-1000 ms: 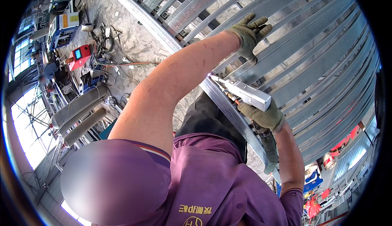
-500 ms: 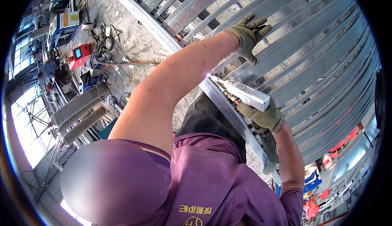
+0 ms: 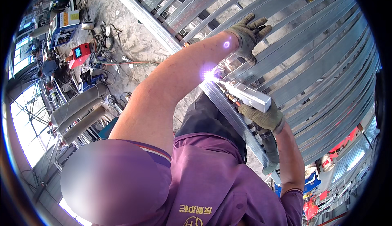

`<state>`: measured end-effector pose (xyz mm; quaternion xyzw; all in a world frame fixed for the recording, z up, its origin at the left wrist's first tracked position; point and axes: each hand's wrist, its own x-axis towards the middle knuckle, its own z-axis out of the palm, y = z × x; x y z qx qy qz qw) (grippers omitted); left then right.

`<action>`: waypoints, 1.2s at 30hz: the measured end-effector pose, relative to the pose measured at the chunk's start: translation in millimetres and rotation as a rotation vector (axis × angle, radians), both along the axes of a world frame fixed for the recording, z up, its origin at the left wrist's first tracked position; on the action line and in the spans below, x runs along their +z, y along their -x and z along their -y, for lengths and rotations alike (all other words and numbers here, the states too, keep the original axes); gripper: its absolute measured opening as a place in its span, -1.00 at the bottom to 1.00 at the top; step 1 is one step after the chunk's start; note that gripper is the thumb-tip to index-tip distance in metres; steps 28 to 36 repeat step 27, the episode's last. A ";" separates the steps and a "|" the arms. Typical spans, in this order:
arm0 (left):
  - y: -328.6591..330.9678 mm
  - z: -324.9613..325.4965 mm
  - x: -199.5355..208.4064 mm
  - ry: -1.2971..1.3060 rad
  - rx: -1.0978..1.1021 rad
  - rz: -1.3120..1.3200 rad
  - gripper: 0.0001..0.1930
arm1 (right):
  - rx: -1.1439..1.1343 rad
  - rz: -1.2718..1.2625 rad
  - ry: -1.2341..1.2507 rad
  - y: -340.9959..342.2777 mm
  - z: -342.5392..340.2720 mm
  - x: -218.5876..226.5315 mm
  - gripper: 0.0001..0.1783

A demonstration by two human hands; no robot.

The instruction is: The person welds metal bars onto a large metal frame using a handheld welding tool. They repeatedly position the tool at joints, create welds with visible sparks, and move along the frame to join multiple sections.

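My left hand (image 3: 248,32), in a grey-green work glove, is stretched out with its fingers spread flat on the grid of galvanised steel bars (image 3: 310,58). My right hand (image 3: 263,118), gloved the same way, grips a silver box-shaped welding torch (image 3: 249,96). The torch tip points at the long steel rail (image 3: 228,111) that edges the grid. A bright violet-white arc (image 3: 209,76) burns at the tip, just under my left forearm. A grey hose (image 3: 270,150) runs back from the torch along my right forearm.
The bar frame fills the upper right. On the concrete floor to the left lie two grey gas cylinders (image 3: 79,107), a red welding machine (image 3: 79,54), a blue cabinet (image 3: 65,26) and tangled cables (image 3: 104,42). Another person (image 3: 51,69) stands far left by windows.
An arc now flares at the torch tip where none showed before. Both hands have kept nearly the same places.
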<state>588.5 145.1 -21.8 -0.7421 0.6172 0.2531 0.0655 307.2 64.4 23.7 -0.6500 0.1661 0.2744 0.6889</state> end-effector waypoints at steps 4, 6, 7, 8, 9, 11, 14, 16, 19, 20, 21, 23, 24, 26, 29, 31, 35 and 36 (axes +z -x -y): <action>-2.6 -4.4 -5.4 0.041 0.013 -0.035 0.49 | -0.016 0.001 -0.003 2.7 0.6 -1.9 -0.50; -2.3 -3.9 -3.7 0.038 0.022 -0.034 0.49 | -0.023 -0.001 -0.008 3.9 0.7 -2.1 -0.50; -2.5 -4.1 -2.8 0.042 0.022 -0.036 0.49 | -0.027 -0.001 -0.011 4.3 0.8 -2.1 -0.50; -2.4 -4.6 -2.0 0.046 0.022 -0.038 0.49 | -0.021 0.005 0.002 4.5 0.8 -1.8 -0.50; -2.4 -4.7 -1.2 0.050 0.023 -0.039 0.49 | -0.016 0.012 0.015 4.7 0.9 -1.6 -0.50; -0.6 -2.1 2.0 0.015 0.009 -0.019 0.49 | -0.013 0.012 0.019 4.6 1.3 -0.8 -0.50; 0.7 -0.6 3.3 -0.006 -0.002 0.003 0.47 | -0.017 0.024 0.018 6.3 2.1 -0.5 -0.50; 2.0 0.1 0.9 0.005 -0.010 0.013 0.45 | -0.016 0.078 0.053 12.2 1.8 -4.6 -0.49; 1.1 -1.6 -4.4 0.010 -0.019 0.029 0.43 | -0.055 0.017 0.089 13.5 -2.5 11.7 -0.48; 1.9 -1.1 -1.9 -0.002 -0.023 0.028 0.42 | -0.066 -0.019 0.088 14.5 -2.9 22.1 -0.47; 2.0 -0.9 -0.1 -0.019 -0.025 0.031 0.42 | -0.076 -0.052 0.082 16.1 -2.1 33.7 -0.47; 2.2 1.0 3.4 -0.044 -0.040 0.037 0.41 | -0.131 -0.095 -0.011 26.1 1.0 49.0 -0.44; 2.9 2.2 4.8 -0.058 -0.050 0.041 0.41 | -0.182 -0.074 -0.069 34.9 2.1 50.0 -0.44; 4.0 1.4 -0.1 -0.007 -0.030 0.041 0.45 | -0.286 -0.029 -0.183 53.8 4.6 48.2 -0.43; 3.9 -0.4 -5.2 0.019 -0.022 0.040 0.47 | -0.342 -0.040 -0.220 63.6 4.1 45.7 -0.42; 3.9 -0.4 -5.2 0.019 -0.022 0.040 0.47 | -0.342 -0.040 -0.220 63.6 4.1 45.7 -0.42; 3.9 -0.4 -5.2 0.019 -0.022 0.040 0.47 | -0.342 -0.040 -0.220 63.6 4.1 45.7 -0.42; 3.9 -0.4 -5.2 0.019 -0.022 0.040 0.47 | -0.342 -0.040 -0.220 63.6 4.1 45.7 -0.42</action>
